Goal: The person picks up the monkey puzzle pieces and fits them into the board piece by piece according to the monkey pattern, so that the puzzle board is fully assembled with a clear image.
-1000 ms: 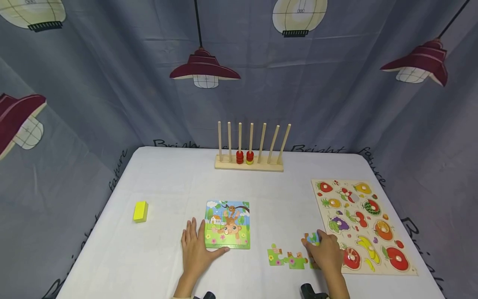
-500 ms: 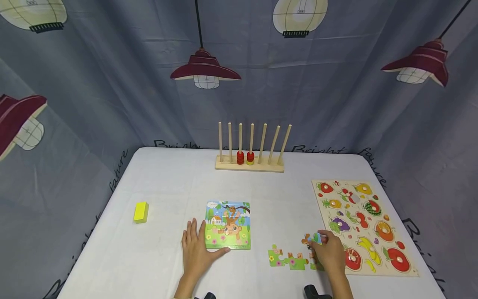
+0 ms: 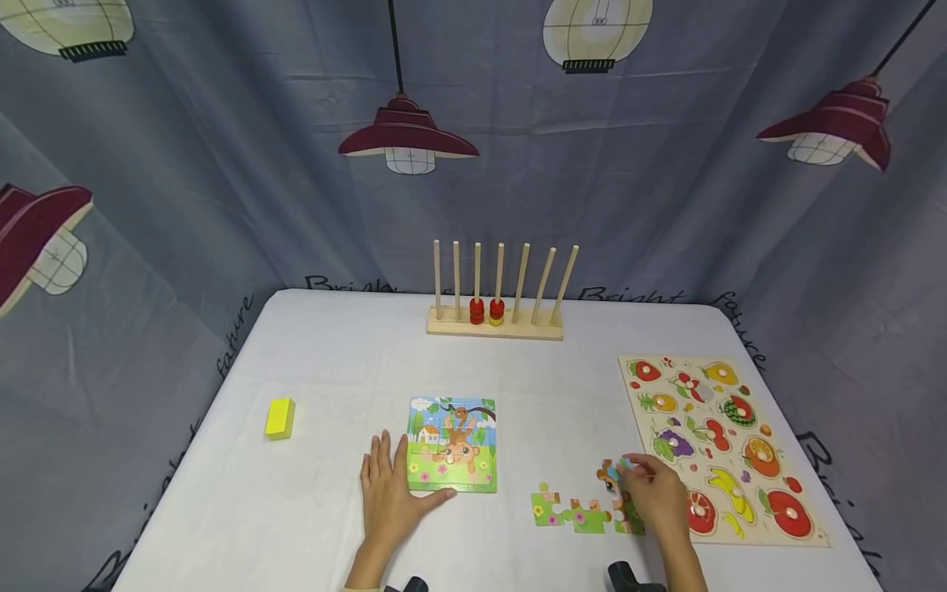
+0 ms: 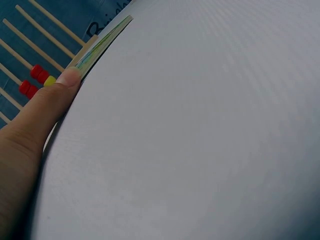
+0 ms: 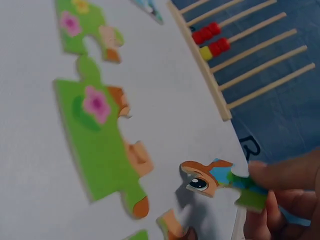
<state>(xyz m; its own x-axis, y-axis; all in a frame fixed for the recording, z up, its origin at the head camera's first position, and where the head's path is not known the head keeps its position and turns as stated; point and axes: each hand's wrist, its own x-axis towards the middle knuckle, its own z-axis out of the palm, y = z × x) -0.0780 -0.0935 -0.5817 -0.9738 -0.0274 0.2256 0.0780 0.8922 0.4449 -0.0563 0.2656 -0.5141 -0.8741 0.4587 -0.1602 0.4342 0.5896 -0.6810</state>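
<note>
By the near edge of the surface (image 3: 333, 353), the left hand (image 3: 388, 506) lies with fingers spread, its thumb at the near edge of a monkey puzzle (image 3: 451, 444). The right hand (image 3: 661, 501) pinches a puzzle piece (image 5: 225, 179) showing an eye, near loose green pieces (image 3: 588, 520). A fruit board (image 3: 734, 450) lies along the right edge, a yellow block (image 3: 279, 418) near the left. A pegged rack (image 3: 528, 329) with red and yellow rings stands at the far edge. Behind, a lamp-patterned curtain (image 3: 629, 181) reads "Bright" and "fature".
</note>
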